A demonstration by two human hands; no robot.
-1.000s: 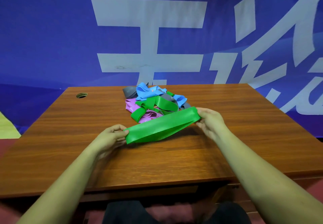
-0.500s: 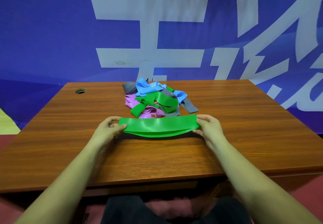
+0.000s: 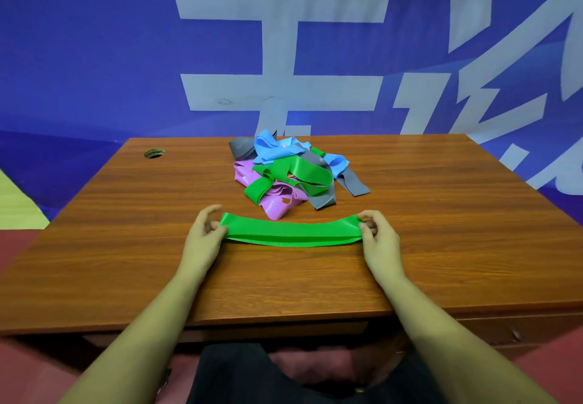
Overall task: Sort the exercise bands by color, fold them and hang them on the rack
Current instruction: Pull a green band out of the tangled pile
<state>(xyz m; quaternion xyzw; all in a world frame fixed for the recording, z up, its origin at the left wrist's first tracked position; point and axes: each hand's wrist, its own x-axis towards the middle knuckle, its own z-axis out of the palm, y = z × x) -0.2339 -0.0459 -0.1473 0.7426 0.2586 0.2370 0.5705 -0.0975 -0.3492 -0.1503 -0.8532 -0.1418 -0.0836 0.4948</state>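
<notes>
I see the green band stretched out flat and level, running left to right across the near middle of the bench. It is doubled into 2 layers, with the lower layer showing as a thin strip along its near edge. I cannot tell whether it rests fully on the wood or is held just above it.

My left hand pinches the band's left end, thumb and curled fingers closed on the fold. My right hand pinches the right end the same way, its fingertips tucked round the edge. The 2 hands are well apart, with the whole length of the band between them, and both forearms reach in from the near edge of the bench.

Just beyond the band, toward the far side, lies the pile of unsorted bands, tangled together. In it a second green loop lies across the top, a purple band spreads out at the near left, a light blue band sits at the far side, and a grey band trails out to the right. The pile's near tip comes close to the held band but does not touch it.

The bench is brown wood grain, with a round cable hole near its far left corner. Behind it hangs a blue banner with large white characters. Red floor shows at the left, and dark trousers show below the near edge.
</notes>
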